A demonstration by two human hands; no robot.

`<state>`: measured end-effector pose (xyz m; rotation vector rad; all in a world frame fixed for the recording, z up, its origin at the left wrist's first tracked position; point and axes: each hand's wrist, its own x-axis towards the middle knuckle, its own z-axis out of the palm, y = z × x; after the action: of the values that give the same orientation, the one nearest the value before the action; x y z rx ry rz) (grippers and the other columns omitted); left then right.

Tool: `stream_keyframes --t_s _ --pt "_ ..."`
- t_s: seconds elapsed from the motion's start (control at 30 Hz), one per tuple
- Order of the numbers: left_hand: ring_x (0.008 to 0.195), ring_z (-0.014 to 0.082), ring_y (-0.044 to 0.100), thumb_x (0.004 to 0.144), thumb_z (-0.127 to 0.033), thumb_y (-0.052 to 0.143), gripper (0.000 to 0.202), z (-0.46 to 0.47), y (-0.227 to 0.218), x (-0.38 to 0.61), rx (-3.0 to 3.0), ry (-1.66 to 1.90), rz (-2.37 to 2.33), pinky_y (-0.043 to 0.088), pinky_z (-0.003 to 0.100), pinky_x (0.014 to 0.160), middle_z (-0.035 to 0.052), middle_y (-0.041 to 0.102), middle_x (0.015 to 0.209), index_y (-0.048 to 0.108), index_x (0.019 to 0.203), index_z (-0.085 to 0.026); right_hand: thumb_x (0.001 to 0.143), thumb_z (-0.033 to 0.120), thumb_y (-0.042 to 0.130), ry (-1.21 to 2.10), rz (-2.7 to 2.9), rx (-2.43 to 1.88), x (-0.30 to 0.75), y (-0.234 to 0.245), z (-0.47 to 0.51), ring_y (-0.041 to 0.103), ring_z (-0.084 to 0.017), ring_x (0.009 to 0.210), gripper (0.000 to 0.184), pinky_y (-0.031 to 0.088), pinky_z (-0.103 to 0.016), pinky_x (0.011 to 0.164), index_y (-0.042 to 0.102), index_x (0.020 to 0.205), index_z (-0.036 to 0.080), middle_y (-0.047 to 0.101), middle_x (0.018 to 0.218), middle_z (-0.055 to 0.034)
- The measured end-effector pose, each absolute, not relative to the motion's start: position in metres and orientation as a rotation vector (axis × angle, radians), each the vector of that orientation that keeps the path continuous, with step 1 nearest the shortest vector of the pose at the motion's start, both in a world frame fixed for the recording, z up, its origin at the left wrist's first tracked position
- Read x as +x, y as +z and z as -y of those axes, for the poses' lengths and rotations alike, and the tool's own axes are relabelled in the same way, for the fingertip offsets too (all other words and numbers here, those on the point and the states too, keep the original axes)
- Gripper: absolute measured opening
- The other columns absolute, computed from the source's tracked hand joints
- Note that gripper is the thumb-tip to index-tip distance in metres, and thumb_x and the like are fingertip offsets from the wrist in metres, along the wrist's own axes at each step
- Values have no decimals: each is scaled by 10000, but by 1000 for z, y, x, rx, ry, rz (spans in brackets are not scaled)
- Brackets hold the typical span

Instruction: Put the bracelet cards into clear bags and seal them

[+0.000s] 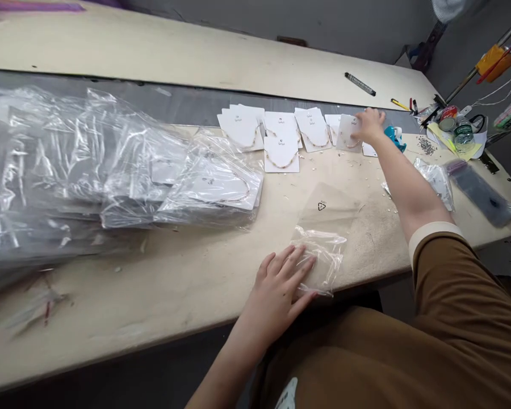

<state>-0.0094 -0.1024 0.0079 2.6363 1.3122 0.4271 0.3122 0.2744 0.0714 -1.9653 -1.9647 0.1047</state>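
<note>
My left hand point(281, 284), fingers spread flat, pins the clear bag point(326, 227) at the near table point(196, 272) edge. My right hand point(369, 125) pinches a necklace card point(348, 133) in the far row; advise lifting it by the edge.

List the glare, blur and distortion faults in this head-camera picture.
Head view: even, soft light with faint shadows; white glare streaks on the pile of plastic bags and on the clear bag under the left hand; table edges bow, wide-angle; right hand on a necklace card slightly soft.
</note>
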Motion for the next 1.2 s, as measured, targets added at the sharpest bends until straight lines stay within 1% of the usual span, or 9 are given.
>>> stream_keyframes --t_s 0.1,0.2,0.33,0.47,0.57,0.67,0.87,1.03,1.2 --pt "1374 357 484 1004 -497 551 516 103 13 15 2557 360 -1473 379 512 1072 117 503 1550 567 1453 -241 793 249 727 145 1957 -1854 318 99 -249 678 -231 1146 242 433 -428 1125 602 681 75 759 1002 -102" --pt "1299 378 510 1019 -503 503 516 96 24 31 2529 307 -1459 407 517 1028 162 519 1520 586 1428 -199 851 224 704 90 1939 -1722 328 121 -195 673 -103 960 180 517 -243 954 601 724 149 727 897 -26" --pt "1193 376 539 1043 -425 447 491 85 31 38 2509 257 -1400 452 487 931 198 531 1463 552 1449 -171 871 435 759 -59 1659 -1145 332 113 -84 624 -142 721 266 575 -311 710 569 794 266 617 794 2" --pt "1083 343 585 1024 -362 509 449 79 30 39 2576 245 -1374 473 439 856 183 593 1358 566 1423 -163 827 384 817 210 1545 -1076 320 63 29 658 -151 632 230 625 -339 668 605 812 296 610 662 51" --pt "981 290 630 1007 -291 543 342 75 26 36 2545 371 -1362 487 398 796 133 668 1226 640 1310 -164 889 367 740 658 1701 -1112 318 27 81 775 -215 816 111 677 -420 761 658 897 293 782 870 3" --pt "879 240 658 1008 -233 519 221 72 22 29 2471 507 -1339 493 371 740 75 725 1090 728 1052 -179 923 338 691 887 1733 -1097 324 10 105 772 -265 1033 49 653 -522 928 683 952 300 801 1085 -30" --pt "961 226 674 961 -273 646 152 72 15 20 2478 677 -1152 539 331 801 90 717 1129 720 1017 -153 889 186 724 839 1773 -976 328 6 111 750 -257 1110 218 643 -519 979 710 1056 326 778 1178 -16" --pt "855 196 695 978 -143 537 188 73 5 23 2554 887 -1192 526 298 684 59 755 1000 697 881 -157 867 108 730 671 1936 -842 325 4 110 746 -267 1119 296 669 -489 922 693 1104 282 763 1214 -55" --pt "755 178 693 976 -138 532 178 76 3 34 2536 1024 -1299 493 284 624 44 753 877 655 850 -162 896 86 662 412 2065 -716 313 9 118 730 -286 1153 334 669 -491 899 648 1194 237 716 1295 -109"
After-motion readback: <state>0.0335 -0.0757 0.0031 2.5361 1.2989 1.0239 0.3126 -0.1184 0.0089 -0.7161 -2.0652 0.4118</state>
